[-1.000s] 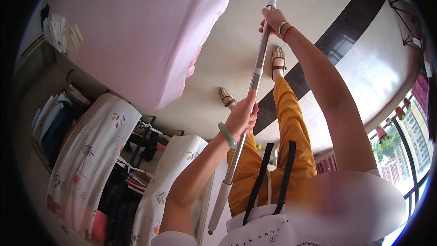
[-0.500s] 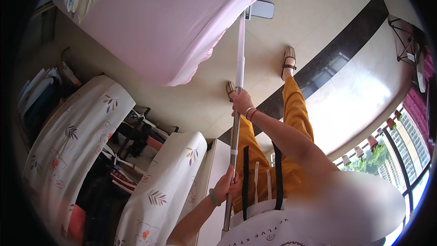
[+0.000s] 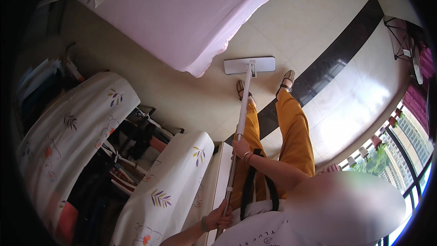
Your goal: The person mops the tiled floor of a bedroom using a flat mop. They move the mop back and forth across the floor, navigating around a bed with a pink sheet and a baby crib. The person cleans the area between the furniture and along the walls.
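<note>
Head cam: wraps fingers of near L hand & farther R hand round mop pole; rests mop head on flr, R of bed.

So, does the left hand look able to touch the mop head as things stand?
Probably not: the left hand grips the pole toward its near end, while the mop head is at the far end, down by the feet, with the right hand in between.
</note>
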### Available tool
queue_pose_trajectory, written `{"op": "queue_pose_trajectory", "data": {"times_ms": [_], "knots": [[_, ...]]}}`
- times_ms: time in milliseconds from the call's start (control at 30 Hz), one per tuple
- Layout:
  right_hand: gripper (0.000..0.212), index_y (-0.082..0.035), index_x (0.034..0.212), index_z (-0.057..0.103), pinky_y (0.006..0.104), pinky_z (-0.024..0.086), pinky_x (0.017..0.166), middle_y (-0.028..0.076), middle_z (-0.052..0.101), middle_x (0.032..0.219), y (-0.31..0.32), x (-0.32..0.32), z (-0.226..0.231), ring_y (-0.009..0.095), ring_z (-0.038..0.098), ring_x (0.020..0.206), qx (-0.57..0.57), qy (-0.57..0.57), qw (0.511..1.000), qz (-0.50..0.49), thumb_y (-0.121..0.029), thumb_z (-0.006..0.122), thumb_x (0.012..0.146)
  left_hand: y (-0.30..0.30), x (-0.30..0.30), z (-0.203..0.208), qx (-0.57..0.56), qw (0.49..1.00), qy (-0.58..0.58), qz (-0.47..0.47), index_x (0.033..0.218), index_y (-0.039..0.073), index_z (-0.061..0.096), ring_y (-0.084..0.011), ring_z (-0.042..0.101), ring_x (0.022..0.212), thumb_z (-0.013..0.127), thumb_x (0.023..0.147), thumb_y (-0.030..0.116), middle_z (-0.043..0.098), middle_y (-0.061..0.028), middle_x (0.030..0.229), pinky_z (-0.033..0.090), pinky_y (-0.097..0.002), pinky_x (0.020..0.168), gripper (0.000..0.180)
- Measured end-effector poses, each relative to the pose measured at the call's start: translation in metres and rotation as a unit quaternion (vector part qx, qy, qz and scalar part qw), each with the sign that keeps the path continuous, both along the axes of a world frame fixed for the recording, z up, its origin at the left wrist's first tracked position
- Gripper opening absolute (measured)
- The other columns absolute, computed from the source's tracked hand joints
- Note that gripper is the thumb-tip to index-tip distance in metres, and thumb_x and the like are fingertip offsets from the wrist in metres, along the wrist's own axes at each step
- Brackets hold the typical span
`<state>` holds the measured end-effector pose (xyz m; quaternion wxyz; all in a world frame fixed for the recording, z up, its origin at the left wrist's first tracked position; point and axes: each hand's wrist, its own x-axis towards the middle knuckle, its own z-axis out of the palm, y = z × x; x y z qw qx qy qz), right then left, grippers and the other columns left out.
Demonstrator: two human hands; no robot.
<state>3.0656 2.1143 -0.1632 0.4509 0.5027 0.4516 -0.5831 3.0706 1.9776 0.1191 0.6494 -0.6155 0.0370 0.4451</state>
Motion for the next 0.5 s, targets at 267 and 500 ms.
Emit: {"op": "queue_pose_trajectory", "data": {"times_ms": [267,500], "knots": [[0.026,0.008,0.076,0.045,0.0372,0.050,0.034,0.016,0.053,0.052,0.078,-0.100,-0.008,0.027,0.058,0.042,0.002,0.000,0.994,-0.111,-0.017,0.047,0.083,0.051,-0.069,-0.059,-0.003,0.971,0.099,-0.217,0.070,0.014,0.037,-0.0088,0.021,0.037,0.024,0.088,0.062,0.022,0.0027,0.047,0.022,-0.0252,0.035,0.053],[0.029,0.009,0.090,0.046,0.0361,0.050,0.035,0.018,0.057,0.063,0.236,-0.235,-0.103,0.030,0.060,0.045,0.064,0.092,0.982,-0.151,-0.019,0.045,0.083,0.178,-0.174,-0.184,0.056,0.934,0.261,-0.237,0.070,0.013,0.035,-0.0069,0.021,0.038,0.030,0.087,0.063,0.022,0.0038,0.049,0.022,-0.0237,0.036,0.053]]}}
